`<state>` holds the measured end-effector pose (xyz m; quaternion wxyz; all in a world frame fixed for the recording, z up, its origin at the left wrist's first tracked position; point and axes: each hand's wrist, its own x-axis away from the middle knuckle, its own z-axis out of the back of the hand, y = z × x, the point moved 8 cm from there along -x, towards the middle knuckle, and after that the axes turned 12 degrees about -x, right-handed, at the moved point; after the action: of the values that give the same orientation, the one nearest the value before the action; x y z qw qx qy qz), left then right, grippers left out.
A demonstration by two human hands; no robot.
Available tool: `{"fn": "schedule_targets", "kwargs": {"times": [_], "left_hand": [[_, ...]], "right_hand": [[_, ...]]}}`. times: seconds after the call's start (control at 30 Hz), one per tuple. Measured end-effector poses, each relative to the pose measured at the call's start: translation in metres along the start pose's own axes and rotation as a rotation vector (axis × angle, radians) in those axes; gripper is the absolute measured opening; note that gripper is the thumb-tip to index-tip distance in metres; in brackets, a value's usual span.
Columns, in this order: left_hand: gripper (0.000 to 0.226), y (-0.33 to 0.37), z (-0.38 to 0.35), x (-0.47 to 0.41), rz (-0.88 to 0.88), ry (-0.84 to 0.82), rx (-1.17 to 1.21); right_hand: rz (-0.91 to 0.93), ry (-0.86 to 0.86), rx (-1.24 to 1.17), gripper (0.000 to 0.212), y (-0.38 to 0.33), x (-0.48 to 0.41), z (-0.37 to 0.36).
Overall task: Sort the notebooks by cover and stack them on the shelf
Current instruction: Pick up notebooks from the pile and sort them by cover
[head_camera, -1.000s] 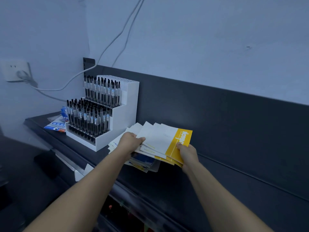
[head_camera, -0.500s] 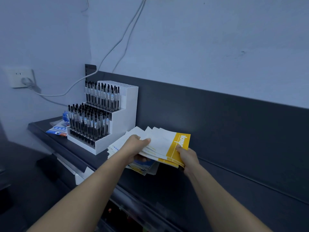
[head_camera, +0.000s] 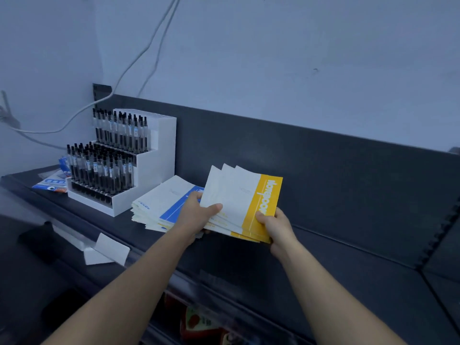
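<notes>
- Between the two hands, a fan of yellow-banded notebooks (head_camera: 239, 195) was held over the dark shelf (head_camera: 336, 257). Three white corners showed at its top, and perhaps four or five edges along the bottom, too blurred to count surely.
- The left hand (head_camera: 196, 215) gripped the fan's lower left side, thumb pressed flat on the top cover and fingers curled beneath.
- The right hand (head_camera: 275, 226) pinched the lower right corner, thumb on the yellow band and fingers under the bundle.
- Just left of the fan, one stack of blue-banded notebooks (head_camera: 164, 202) lay flat on the shelf, its right end hidden behind the left hand.
- Beside that stack stood one white pen stand (head_camera: 159, 170) with two stepped tiers, both packed with upright black-capped pens (head_camera: 99, 170).
- One blue packet (head_camera: 49, 183) lay at the stand's far left.
- Two white tags (head_camera: 112, 247) hung tilted at the shelf's front edge.
- Two pale cables (head_camera: 149, 48) ran down the wall above.
</notes>
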<state>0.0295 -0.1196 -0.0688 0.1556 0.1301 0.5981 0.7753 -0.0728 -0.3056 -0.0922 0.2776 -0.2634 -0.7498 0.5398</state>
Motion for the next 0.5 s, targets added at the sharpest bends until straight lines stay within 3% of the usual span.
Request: {"fn": "schedule_targets", "kwargs": {"times": [0.2, 0.5], "left_hand": [[0.044, 0.016, -0.031, 0.027, -0.109, -0.066, -0.063], [0.048, 0.029, -0.088, 0.087, -0.225, -0.236, -0.107]], "right_hand": [[0.123, 0.090, -0.027, 0.021, -0.015, 0.032, 0.041], [0.226, 0.295, 0.025, 0.024, -0.027, 0.109, 0.115]]}}
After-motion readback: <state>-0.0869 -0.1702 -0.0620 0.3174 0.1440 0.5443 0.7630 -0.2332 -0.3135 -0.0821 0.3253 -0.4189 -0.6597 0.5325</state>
